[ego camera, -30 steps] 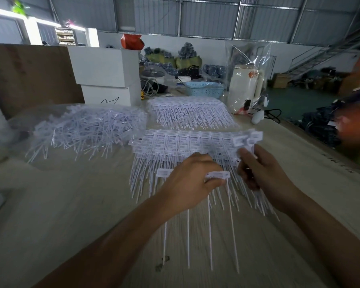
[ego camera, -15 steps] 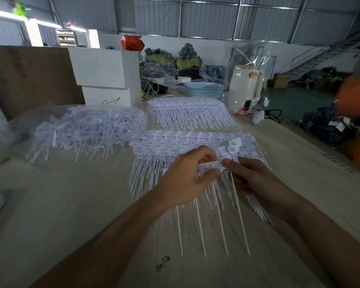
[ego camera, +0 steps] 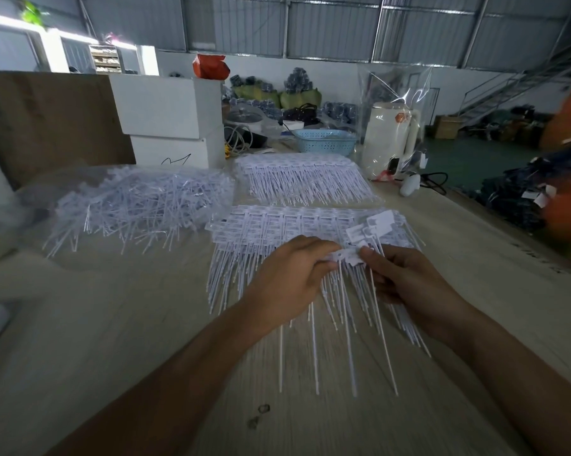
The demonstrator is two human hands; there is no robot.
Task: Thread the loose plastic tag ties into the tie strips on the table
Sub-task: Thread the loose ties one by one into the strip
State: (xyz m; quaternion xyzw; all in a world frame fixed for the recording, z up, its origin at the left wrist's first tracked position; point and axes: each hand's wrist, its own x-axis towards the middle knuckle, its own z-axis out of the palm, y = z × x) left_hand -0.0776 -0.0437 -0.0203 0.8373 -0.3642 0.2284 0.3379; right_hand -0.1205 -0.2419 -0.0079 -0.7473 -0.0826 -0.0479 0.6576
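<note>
Together, both hands' grip (ego camera: 350, 258) around tag ties (ego camera: 346, 256).

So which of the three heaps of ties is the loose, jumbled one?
The heap on the left, a tangled pile on clear plastic; the other two lie in neat rows.

Both hands (ego camera: 350, 274) on tag ties (ego camera: 348, 256)

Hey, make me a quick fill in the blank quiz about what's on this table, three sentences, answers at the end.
1. The left hand and right hand pinch a white tie strip whose tails hang toward the ____.
2. The loose tie pile lies to the ____ of the flat strip stacks.
3. The basket behind the far stack is light ____.

Answers: person; left; blue
</note>
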